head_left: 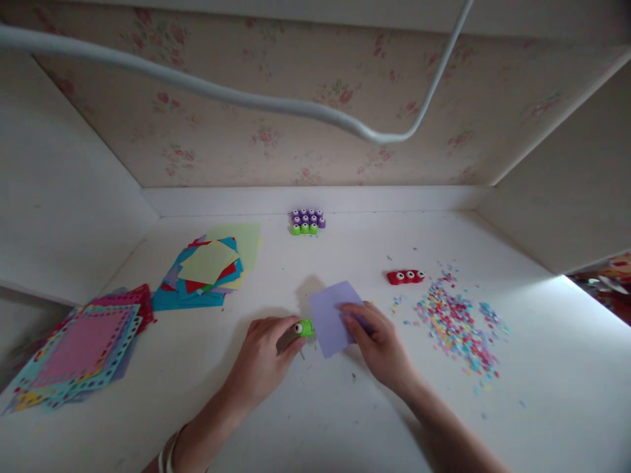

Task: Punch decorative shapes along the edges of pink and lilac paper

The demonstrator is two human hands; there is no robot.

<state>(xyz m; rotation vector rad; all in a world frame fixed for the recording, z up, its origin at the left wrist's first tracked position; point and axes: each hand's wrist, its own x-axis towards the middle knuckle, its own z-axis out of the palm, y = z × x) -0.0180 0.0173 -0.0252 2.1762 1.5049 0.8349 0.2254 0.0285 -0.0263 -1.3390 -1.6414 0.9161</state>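
Between the thumb and fingers of my left hand (266,351) is a small green craft punch (306,328) with a white round button. My right hand (377,338) pinches a sheet of purple paper (331,322) by its right side, thumb and fingers closed on it. The paper's left edge lies right beside the punch; I cannot tell whether it is in the slot. Both hands are over the middle of the white table.
Plain coloured paper (210,263) lies stacked at the left, with edge-punched sheets (81,348) nearer. Purple and green punches (305,221) stand by the back wall. Red punches (405,276) sit at the right near scattered paper confetti (458,322). A white cable (236,98) hangs across the top.
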